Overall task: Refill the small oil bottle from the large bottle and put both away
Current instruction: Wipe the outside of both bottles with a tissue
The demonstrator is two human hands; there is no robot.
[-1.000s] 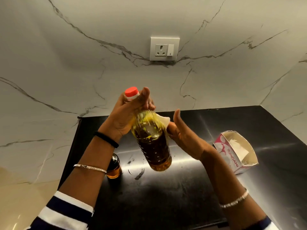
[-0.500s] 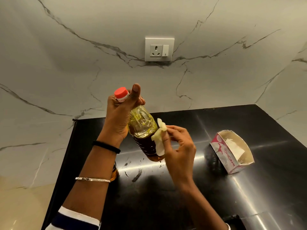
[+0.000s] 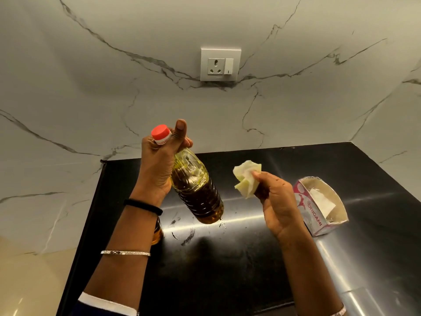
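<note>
My left hand grips the large oil bottle by its neck, just under the red cap, and holds it tilted above the black counter. The bottle is partly full of dark amber oil. To its right, my right hand pinches a crumpled, oil-stained tissue, a short gap away from the bottle. Behind my left forearm stands the small oil bottle on the counter; only a sliver of its amber side shows.
An open pink-and-white tissue box lies on the counter at the right. Smears and drops of oil mark the counter below the large bottle. A marble wall with a socket rises behind; the counter's left edge drops off.
My right hand has pulled the tissue off the large bottle's side and moved right, away from it. The left hand still holds the bottle, now a little more upright.
</note>
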